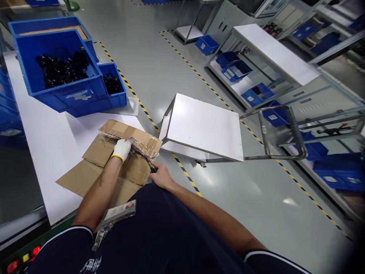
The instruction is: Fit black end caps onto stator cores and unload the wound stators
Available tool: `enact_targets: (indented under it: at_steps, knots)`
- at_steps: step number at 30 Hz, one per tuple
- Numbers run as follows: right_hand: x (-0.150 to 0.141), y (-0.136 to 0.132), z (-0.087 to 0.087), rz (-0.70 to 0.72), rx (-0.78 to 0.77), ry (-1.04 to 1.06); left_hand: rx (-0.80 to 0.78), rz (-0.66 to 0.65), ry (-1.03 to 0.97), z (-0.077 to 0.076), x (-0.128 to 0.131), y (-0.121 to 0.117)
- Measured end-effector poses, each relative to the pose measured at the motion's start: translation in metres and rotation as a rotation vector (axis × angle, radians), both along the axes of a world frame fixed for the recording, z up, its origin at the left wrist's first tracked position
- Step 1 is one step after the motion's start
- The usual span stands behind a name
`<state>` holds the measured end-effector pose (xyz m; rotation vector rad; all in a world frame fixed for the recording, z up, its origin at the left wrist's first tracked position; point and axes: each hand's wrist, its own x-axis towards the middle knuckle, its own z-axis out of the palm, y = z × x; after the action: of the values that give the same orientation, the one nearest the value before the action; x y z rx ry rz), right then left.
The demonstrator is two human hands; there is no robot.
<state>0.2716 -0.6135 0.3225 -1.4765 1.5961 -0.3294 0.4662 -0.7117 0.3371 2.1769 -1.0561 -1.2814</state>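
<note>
A flattened cardboard box (94, 167) with clear tape across its top flap lies on the white table (45, 152). My left hand (122, 149), in a white glove, presses down on the taped flap with its fingers curled. My bare right hand (161, 176) is closed round a small dark-handled tool (152, 166), whose tip points into the cardboard just below the left hand. A badge (116, 215) hangs on my dark shirt.
Two blue bins (71, 95) with black parts stand on the table behind the cardboard. A white-topped metal trolley (205, 127) stands on the grey floor to the right. Shelves with more blue bins (256, 95) line the far right. Yellow-black tape marks the floor.
</note>
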Motion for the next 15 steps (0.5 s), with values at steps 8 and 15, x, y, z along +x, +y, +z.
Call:
enact_targets:
  at_steps: [8, 15]
  knots:
    - [0.007, 0.013, 0.010, 0.065, -0.071, 0.102, -0.036, 0.038, -0.021, -0.002, -0.003, -0.009]
    - [0.007, 0.008, 0.018, 0.112, -0.134, 0.043, -0.019, 0.060, 0.041, -0.012, 0.003, -0.002]
